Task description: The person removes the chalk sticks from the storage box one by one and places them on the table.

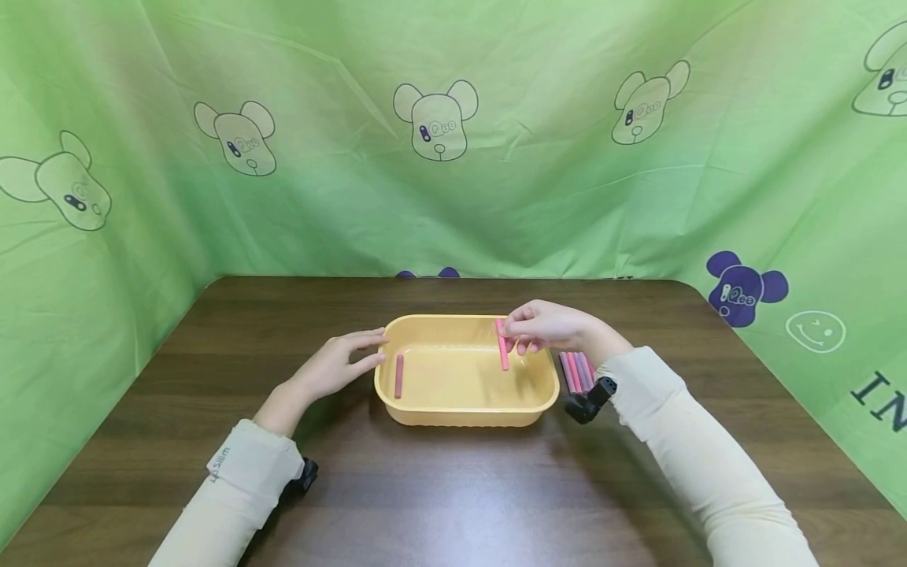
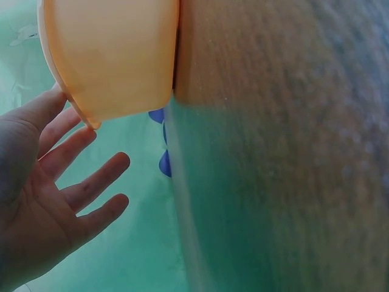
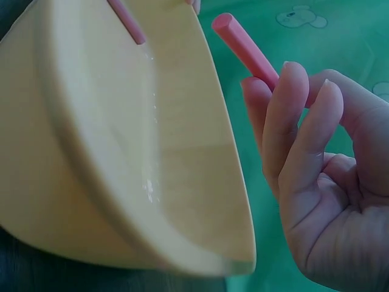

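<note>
A yellow plastic tub stands on the table. My right hand pinches a slim pink stick over the tub's right part; its flat round end shows in the right wrist view, and whether it is chalk or clay I cannot tell. Inside the tub, a darker pink stick lies near the left wall. With fingers spread and fairly straight, my left hand touches the tub's left rim. Several pink and purple sticks lie side by side just right of the tub, partly hidden by the right wrist's camera.
The brown wooden table reaches back to a green cloth backdrop printed with bear heads. Black wrist cameras sit on both cuffs; the right one is close to the row of sticks.
</note>
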### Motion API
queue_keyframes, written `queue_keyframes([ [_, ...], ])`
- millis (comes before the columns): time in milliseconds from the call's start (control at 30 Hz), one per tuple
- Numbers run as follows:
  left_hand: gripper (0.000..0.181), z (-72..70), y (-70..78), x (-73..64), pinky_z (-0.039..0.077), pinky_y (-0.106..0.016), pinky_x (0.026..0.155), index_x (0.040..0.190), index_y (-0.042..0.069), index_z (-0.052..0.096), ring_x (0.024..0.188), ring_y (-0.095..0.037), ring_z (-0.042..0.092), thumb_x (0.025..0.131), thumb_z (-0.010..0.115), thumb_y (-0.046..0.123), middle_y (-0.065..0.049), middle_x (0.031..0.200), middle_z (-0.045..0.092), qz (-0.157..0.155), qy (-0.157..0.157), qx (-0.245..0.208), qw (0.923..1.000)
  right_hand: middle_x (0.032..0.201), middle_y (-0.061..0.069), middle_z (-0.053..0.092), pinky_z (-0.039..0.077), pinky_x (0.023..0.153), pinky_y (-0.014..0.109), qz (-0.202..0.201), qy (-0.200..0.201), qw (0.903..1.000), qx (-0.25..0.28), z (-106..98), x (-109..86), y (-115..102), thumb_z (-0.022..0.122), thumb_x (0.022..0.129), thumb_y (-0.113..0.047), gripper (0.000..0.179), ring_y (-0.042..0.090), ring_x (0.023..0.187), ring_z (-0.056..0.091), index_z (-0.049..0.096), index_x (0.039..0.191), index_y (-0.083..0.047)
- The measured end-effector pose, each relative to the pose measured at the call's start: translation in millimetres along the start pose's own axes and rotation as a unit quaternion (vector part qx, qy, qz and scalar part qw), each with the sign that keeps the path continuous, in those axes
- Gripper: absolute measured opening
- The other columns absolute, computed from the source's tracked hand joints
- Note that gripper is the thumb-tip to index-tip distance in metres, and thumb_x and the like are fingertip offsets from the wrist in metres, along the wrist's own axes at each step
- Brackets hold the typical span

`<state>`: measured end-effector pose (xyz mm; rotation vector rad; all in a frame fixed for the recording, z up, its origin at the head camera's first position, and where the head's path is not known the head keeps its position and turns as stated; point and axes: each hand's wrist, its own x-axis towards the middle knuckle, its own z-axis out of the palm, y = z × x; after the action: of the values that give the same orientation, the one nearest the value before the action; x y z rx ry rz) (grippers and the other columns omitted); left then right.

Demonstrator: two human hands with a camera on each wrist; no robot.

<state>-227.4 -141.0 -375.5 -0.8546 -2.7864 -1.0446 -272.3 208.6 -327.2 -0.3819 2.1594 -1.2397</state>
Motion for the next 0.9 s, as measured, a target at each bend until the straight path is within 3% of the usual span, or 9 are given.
queue_keyframes([
  [433, 0.04, -0.5, -0.7, 0.3, 0.037, -0.047, 0.108, 0.126, 0.004, 0.058, 0.129, -0.031, 0.047, 0.091, 0.06, 0.022, -0.013, 0.139, 0.05, -0.004, -0.002, 0.003, 1.0, 0.079, -0.002, 0.061, 0.041, 0.049, 0.011, -0.005, -0.005, 0.9992, 0.039, -15.0, -18.3, 11.1, 0.046, 0.094, -0.013, 0.017, 0.002, 0.06, 0.054, 0.056, 0.081, -0.009],
  [900, 0.039, -1.8, 1.6, -0.5, 0.037, -0.048, 0.108, 0.126, 0.004, 0.058, 0.13, -0.031, 0.046, 0.091, 0.06, 0.021, -0.014, 0.14, 0.049, -0.006, -0.004, 0.002, 1.0, 0.067, -0.007, 0.061, 0.042, 0.052, 0.012, 0.001, 0.017, 0.9988, 0.046, -29.2, -37.2, 30.9, 0.048, 0.095, -0.018, 0.012, 0.002, 0.061, 0.057, 0.054, 0.093, -0.007],
])
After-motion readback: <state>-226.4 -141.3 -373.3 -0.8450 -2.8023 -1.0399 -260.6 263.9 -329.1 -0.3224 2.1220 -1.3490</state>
